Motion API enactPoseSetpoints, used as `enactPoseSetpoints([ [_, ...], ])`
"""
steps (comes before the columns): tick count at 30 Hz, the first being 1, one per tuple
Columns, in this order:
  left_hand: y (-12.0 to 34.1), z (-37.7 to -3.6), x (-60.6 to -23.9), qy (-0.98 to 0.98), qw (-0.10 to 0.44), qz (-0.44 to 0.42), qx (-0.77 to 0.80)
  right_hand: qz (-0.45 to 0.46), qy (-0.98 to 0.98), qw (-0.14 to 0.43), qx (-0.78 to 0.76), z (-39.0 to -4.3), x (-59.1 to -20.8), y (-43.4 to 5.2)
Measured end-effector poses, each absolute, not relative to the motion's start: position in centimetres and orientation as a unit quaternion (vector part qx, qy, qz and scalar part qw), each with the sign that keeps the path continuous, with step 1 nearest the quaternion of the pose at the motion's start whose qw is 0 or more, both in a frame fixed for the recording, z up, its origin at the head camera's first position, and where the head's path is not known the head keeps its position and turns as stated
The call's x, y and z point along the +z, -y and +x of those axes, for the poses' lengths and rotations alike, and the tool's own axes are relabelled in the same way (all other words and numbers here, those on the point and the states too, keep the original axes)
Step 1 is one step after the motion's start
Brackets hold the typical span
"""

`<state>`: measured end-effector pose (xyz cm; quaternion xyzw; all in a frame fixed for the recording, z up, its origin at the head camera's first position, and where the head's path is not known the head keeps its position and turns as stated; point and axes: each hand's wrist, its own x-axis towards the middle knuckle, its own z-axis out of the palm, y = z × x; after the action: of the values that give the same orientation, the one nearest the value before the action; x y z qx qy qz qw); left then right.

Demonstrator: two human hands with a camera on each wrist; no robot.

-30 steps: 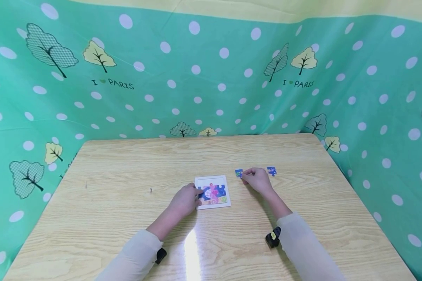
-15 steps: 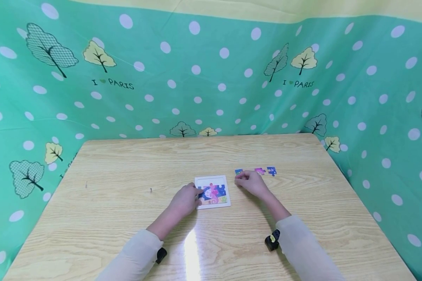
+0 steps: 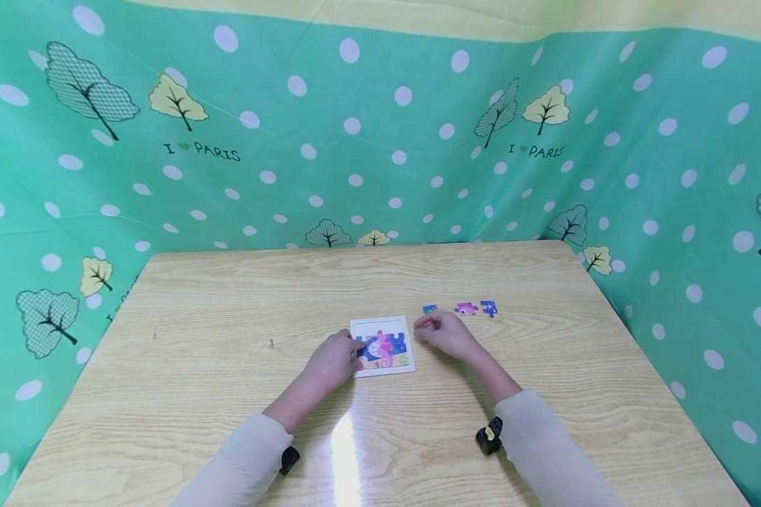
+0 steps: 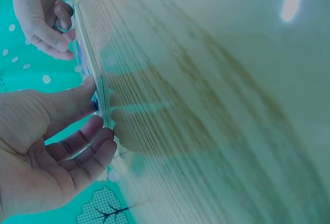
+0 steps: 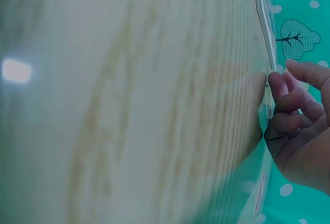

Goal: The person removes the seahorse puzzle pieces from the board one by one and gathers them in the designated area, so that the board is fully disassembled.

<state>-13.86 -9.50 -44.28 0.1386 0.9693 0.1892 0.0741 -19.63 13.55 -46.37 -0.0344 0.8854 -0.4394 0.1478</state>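
A white-framed jigsaw board [image 3: 378,326] lies in the middle of the table, partly filled with pieces showing a pink seahorse on blue. At its left edge my left hand [image 3: 332,359] grips the frame, thumb on top and fingers against the side; the left wrist view shows this hand [image 4: 56,147] close up. My right hand [image 3: 447,336] hovers just right of the board with thumb and forefinger close together. In the right wrist view that hand [image 5: 304,126] has its other fingers curled, and whether a piece is between the tips cannot be made out.
Behind the right hand lie a blue-green puzzle piece [image 3: 429,309], partly covered, a pink piece [image 3: 466,308] and a blue piece [image 3: 489,308]. A small dark mark [image 3: 271,343] shows on the wooden table [image 3: 228,296]. Green patterned cloth [image 3: 380,141] hangs behind and beside it.
My right hand has moved left and nearer, from the blue-green piece toward the board, uncovering the pink piece. My left hand and the board have stayed in place.
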Motion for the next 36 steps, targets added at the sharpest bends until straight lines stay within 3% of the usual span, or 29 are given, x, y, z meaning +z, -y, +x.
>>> enactPoseSetpoints([
  [18, 9.6, -13.8, -44.1, -0.970, 0.069, 0.143, 0.182, -0.101, -0.890, 0.152, -0.417, -19.3, -46.3, -12.4],
  [36, 9.5, -13.9, -44.1, -0.969, 0.078, 0.134, 0.194, -0.104, -0.897, 0.166, -0.395, -19.3, -46.3, -11.5],
])
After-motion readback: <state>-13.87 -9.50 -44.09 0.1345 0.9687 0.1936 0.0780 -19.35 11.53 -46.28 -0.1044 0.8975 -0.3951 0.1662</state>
